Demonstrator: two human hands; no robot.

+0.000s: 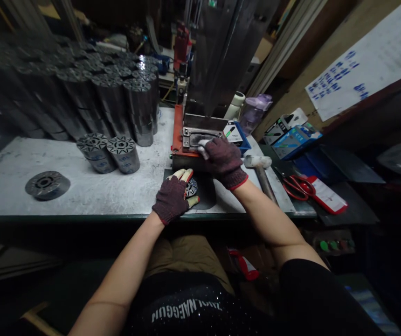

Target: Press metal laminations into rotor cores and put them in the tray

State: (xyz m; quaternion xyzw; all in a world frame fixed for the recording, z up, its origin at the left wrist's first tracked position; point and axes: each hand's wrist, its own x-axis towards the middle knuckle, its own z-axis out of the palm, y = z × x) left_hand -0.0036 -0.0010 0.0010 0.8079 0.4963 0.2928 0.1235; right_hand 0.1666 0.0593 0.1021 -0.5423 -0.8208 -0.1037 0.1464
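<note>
Left hand [173,196] clasps the slotted metal core [192,187] on the black mat [207,195]; right hand [223,161], apart, rests at the steel block [190,142], grip unclear. Core looks heavy, stiff, maybe slick: take its rim! Bench edge [116,216] sits close nearside; room runs left toward the loose core [48,185].

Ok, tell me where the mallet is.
The mallet lies right of centre in the head view, on the bench, between the gloved right hand and the red-handled scissors.
</note>
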